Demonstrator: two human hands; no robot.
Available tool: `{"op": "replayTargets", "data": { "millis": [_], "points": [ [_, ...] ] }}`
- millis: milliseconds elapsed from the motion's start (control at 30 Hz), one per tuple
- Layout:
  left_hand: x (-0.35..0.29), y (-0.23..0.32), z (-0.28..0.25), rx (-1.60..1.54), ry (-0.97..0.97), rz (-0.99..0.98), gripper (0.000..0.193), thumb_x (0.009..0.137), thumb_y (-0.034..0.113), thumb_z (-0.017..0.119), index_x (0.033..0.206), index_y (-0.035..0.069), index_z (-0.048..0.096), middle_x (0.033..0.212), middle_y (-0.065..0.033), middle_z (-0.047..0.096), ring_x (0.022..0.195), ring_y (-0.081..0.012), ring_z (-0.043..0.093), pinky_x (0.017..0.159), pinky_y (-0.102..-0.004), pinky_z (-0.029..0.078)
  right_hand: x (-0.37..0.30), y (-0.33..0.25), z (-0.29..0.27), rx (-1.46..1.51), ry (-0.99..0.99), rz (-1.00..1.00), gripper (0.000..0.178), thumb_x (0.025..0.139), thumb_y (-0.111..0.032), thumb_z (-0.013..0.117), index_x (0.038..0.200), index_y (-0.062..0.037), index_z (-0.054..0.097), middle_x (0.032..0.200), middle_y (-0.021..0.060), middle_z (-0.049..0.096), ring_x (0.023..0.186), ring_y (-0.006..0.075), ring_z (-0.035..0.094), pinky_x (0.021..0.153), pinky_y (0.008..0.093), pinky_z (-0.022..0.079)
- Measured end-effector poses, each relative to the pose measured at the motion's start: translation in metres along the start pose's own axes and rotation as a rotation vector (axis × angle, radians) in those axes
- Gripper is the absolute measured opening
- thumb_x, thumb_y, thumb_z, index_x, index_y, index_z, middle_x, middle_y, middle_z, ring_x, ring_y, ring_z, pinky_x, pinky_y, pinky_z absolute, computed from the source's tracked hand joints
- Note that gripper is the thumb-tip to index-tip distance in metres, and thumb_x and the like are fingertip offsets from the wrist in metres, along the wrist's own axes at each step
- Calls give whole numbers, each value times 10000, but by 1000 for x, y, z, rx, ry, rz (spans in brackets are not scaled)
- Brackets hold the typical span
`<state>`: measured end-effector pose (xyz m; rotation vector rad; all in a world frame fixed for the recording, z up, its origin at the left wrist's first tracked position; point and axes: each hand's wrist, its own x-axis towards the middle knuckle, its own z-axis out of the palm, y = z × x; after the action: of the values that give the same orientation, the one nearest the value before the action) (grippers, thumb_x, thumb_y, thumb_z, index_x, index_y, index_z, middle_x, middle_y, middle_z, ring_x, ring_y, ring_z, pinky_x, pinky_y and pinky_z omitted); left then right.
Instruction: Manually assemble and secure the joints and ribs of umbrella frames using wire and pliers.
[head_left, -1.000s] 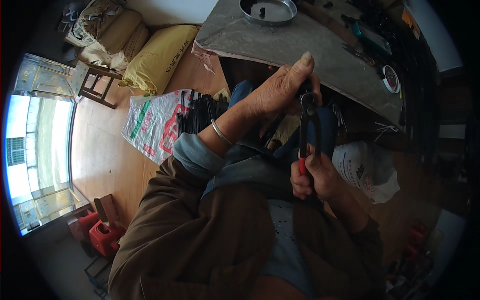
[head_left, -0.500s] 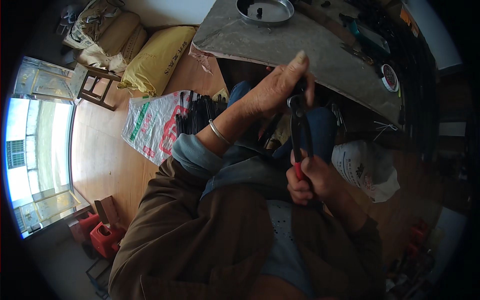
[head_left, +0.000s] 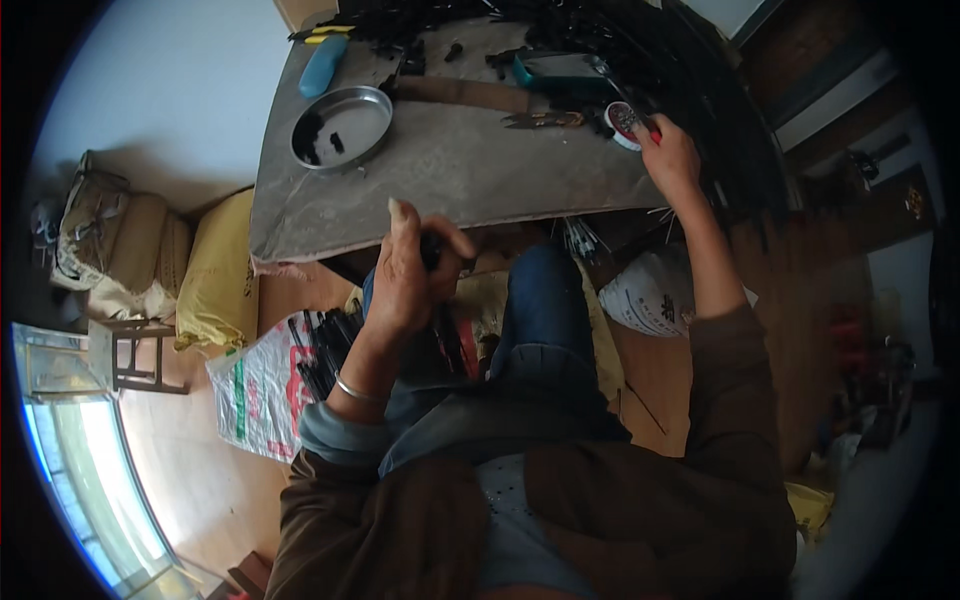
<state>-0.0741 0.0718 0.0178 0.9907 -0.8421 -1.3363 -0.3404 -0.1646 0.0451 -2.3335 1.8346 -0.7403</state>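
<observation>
My left hand (head_left: 405,275) is raised over my lap near the table's front edge. Its thumb points up and its fingers are curled round a dark piece (head_left: 431,251), mostly hidden, whose kind I cannot make out. Out over the right part of the table, my right hand (head_left: 674,160) grips red-handled pliers (head_left: 640,104), their dark jaws pointing away from me. Right beside that hand is a small round white tub (head_left: 622,127) with small bits in it. A green-rimmed tray (head_left: 560,72) lies just beyond.
A round metal pan (head_left: 375,105) with black bits stands on the grey table (head_left: 450,180), near a blue bottle-like object (head_left: 323,66). Scissors-like snips (head_left: 543,120) lie mid-table. Black parts heap along the far edge. Black rods (head_left: 318,350) rest on a plastic sack (head_left: 250,400) at left.
My right hand has carried the pliers away from my left hand, forward and right over the table. The left hand still grips the dark piece. The view has shifted, showing more table.
</observation>
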Motion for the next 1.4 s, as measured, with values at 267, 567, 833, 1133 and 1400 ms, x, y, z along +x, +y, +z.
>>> {"op": "replayTargets", "data": {
  "millis": [267,567,833,1133,1400],
  "points": [
    [12,-8,-12,-68,58,-20,791,939,662,169,758,12,583,434,49,289,385,-55,241,389,-236,223,51,-4,7,-183,-296,52,315,838,-319,604,1027,-76,668,979,161,666,952,348,623,808,426,482],
    [22,-11,-11,-129,75,-22,776,952,639,173,755,7,578,431,45,289,386,-56,240,389,-230,218,75,14,22,-106,-99,100,336,847,-326,588,1024,-47,652,1009,186,656,1000,358,610,843,432,477],
    [6,-12,-7,-249,-101,109,765,882,716,297,891,1,570,509,33,346,461,-61,296,450,-231,264,39,-6,-1,1474,-643,208,204,937,-214,565,801,-64,543,739,2,480,572,75,405,535,257,349],
    [-21,-8,14,-37,97,344,353,996,232,421,1241,3,530,918,-15,504,735,-64,451,666,-198,391,-97,-124,17,1804,-879,221,192,938,-253,560,868,-76,536,791,-4,501,584,63,398,560,234,347],
    [-29,-16,2,-30,240,401,443,1017,366,375,1232,13,532,783,-2,524,670,-51,468,614,-200,406,-153,-179,29,1414,-740,73,315,935,-339,581,775,-68,577,663,-28,522,593,53,434,531,216,336]
  ]
}}
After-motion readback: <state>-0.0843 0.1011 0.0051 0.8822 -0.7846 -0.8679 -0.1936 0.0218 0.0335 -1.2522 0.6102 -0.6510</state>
